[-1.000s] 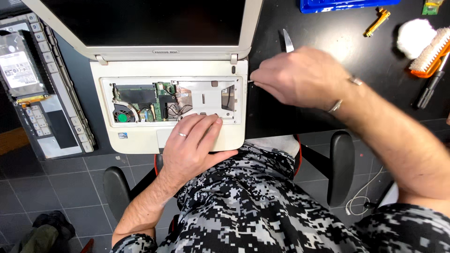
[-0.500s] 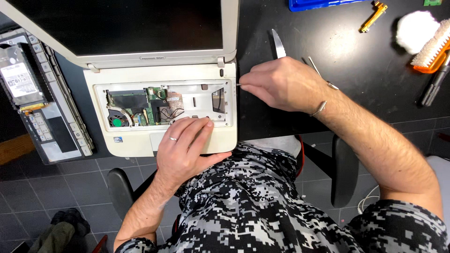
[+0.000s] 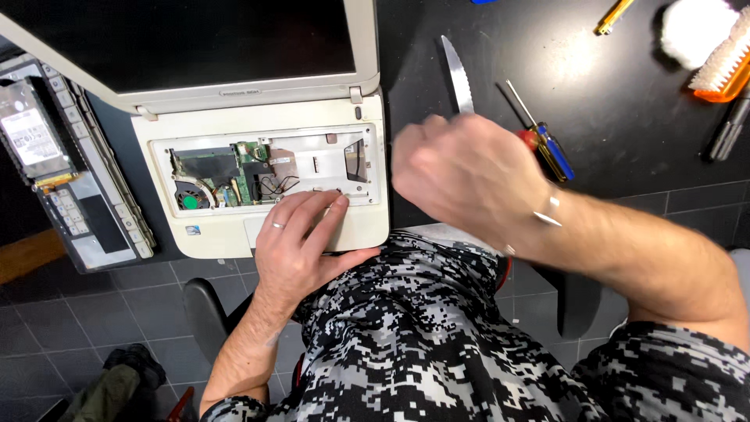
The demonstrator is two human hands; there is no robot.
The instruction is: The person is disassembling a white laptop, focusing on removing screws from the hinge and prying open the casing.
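Laptop is lying open, keyboard off, your left hand spread flat on its palmrest. Your right hand is blurring beside it, grip unclear; it risks striking the knife.

Bright, even overhead light, soft glare on the black table, motion-blurred right hand, wide-angle edge bending.
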